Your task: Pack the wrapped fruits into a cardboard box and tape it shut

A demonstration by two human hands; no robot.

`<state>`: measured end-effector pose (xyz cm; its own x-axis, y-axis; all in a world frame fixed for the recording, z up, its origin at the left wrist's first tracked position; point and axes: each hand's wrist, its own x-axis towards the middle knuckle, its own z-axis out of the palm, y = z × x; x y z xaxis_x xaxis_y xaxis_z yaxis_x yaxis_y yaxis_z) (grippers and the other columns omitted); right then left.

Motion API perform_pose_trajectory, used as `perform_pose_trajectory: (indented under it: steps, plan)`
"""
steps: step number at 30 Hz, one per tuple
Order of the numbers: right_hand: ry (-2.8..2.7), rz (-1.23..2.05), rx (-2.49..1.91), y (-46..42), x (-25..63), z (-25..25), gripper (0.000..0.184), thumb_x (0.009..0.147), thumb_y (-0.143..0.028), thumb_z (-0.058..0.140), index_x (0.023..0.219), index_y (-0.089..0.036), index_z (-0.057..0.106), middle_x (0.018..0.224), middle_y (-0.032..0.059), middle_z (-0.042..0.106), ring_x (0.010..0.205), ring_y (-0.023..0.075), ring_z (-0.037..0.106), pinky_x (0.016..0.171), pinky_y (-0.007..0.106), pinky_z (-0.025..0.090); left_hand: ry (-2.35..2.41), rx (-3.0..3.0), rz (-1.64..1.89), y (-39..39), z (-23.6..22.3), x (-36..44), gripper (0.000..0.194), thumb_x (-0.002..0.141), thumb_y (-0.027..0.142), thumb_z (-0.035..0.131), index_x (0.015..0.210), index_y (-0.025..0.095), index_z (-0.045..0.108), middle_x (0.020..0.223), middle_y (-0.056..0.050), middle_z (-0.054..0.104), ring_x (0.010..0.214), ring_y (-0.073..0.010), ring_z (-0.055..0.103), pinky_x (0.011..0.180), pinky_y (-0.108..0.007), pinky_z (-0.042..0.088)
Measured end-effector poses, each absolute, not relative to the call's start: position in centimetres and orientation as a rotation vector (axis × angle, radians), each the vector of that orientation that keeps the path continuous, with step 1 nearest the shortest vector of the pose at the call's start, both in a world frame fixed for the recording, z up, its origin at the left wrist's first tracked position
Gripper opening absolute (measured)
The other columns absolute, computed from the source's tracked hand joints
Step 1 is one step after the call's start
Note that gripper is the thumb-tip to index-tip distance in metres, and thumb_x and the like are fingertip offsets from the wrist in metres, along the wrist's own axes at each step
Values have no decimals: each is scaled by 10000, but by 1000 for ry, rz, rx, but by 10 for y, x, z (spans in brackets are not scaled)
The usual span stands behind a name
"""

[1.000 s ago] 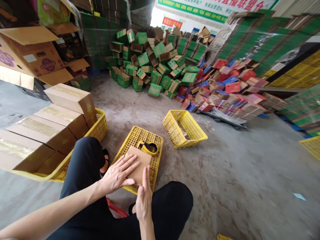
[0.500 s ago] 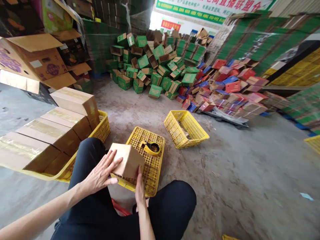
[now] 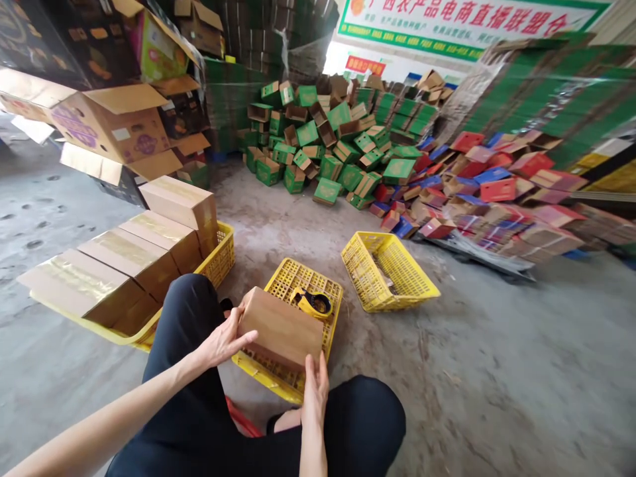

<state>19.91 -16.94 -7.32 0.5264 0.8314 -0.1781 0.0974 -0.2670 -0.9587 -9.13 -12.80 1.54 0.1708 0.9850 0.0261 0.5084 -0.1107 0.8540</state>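
Observation:
A plain brown cardboard box [image 3: 282,328] rests on an upturned yellow plastic crate [image 3: 283,275] between my knees. My left hand [image 3: 227,341] grips its left end, the thumb along the near side and the fingertips partly hidden behind. At the box's right near corner, the fingers of my right hand [image 3: 316,381] press against the end. Just beyond the box, a yellow-and-black tape dispenser [image 3: 313,303] lies on the crate.
On my left, a yellow crate [image 3: 226,255] holds several taped cardboard boxes [image 3: 126,252]. An open yellow basket [image 3: 392,285] stands on the floor to the right. Farther back are heaps of green boxes [image 3: 328,190] and red and blue boxes [image 3: 497,190].
The box has turned so its long side faces me. My left hand has shifted from its top to its left end. The view has swung slightly left.

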Motion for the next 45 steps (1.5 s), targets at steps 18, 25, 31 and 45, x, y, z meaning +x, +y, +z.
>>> perform_pose_trajectory:
  steps: [18, 25, 31, 45]
  plan:
    - [-1722, 153, -2072, -190, 181, -54, 754, 1035, -630, 254, 1608, -147, 336, 1628, 208, 364, 1542, 444, 222, 1166, 753, 160, 1542, 2456, 497, -138, -65, -45, 1287, 822, 793, 580, 1623, 8, -52, 1660, -343, 79, 1550, -481, 73, 1206, -606, 272]
    - [-1966, 283, -1906, -182, 139, -53, 660, 1075, -535, 223, 1565, -143, 429, 1589, 188, 438, 1513, 384, 339, 1203, 676, 218, 1326, 2535, 480, -159, -63, -11, 1101, 837, 690, 607, 1635, 61, 183, 1683, -258, 161, 1560, -457, 110, 1231, -617, 199]
    - [-2108, 330, -1691, -178, 135, -51, 566, 1099, -410, 239, 1539, -137, 466, 1570, 156, 472, 1497, 318, 393, 1211, 562, 330, 1213, 2502, 400, -139, -54, -39, 888, 905, 588, 616, 1632, 218, 263, 1669, -152, 303, 1538, -357, 290, 1220, -545, 301]
    - [-2268, 306, -1555, -114, 94, -27, 544, 1094, -364, 268, 1525, -111, 482, 1559, 153, 494, 1482, 300, 421, 1223, 513, 313, 1619, 2412, 333, -124, -57, -66, 998, 858, 581, 652, 1641, 150, 209, 1678, -208, 225, 1543, -390, 257, 1166, -546, 368]
